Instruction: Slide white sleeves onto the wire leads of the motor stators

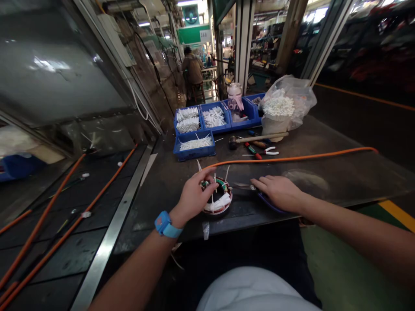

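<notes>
Dark worktop [147,203] before us, workshop all round. Far left: a slatted black surface [65,261] with orange cables [105,194] slanting over it, then a bright metal strip [106,242] at its right side.

Next, a blue tray [194,154] of thin white strips; behind it, a blue bin of stacked white tubes [188,125]. Farther back we note a person [193,71] seated on a stool [198,93], turned away.

Our left hand [194,192], blue band [167,224] at the wrist, lies over the left side of a wound ring [228,190], thumb and fingers bent; we cannot tell whether they pinch a white strip. Ring sits flat near the worktop's near edge, white sleeving [222,202] on its near right side, strips standing up from it. Beyond, short white tubes [214,117] in a bin, then a jar [235,97].

To the right, scissors [244,186], blades pointing left towards the ring. Our right hand [277,191] covers their handles, palm down; whether it grips them we cannot tell. Behind: hammer [259,138], white-handled pliers [271,150], an orange cable [292,159] running right. Far right, a clear bag [306,101] around white pieces.
</notes>
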`<state>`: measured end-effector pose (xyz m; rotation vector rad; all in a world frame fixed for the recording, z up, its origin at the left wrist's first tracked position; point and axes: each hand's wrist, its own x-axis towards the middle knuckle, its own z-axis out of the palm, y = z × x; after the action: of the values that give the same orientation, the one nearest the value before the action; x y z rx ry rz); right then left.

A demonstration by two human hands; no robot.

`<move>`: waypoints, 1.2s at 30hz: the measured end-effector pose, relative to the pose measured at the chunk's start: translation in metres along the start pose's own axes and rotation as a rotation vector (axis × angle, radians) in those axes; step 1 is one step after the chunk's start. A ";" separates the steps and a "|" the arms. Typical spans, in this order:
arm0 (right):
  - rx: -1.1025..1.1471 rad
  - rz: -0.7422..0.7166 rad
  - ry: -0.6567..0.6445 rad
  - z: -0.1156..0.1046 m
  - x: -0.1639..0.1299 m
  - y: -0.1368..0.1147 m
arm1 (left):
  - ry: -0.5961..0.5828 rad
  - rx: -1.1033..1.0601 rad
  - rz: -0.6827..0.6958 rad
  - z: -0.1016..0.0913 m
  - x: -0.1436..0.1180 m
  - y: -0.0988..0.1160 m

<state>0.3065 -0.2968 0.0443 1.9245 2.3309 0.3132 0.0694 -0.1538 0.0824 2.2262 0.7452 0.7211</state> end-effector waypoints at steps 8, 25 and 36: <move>0.045 0.009 0.009 0.012 0.022 -0.010 | -0.154 0.104 0.172 0.010 0.031 0.002; -0.012 -0.211 -0.006 -0.032 0.105 -0.014 | -0.072 -0.047 -0.162 -0.030 0.033 -0.035; -0.061 -0.210 -0.036 -0.031 0.086 -0.005 | 0.193 -0.158 -0.204 -0.055 0.014 -0.044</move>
<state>0.2789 -0.2167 0.0780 1.6263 2.4423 0.3231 0.0291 -0.0945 0.0881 1.9240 0.9603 0.8690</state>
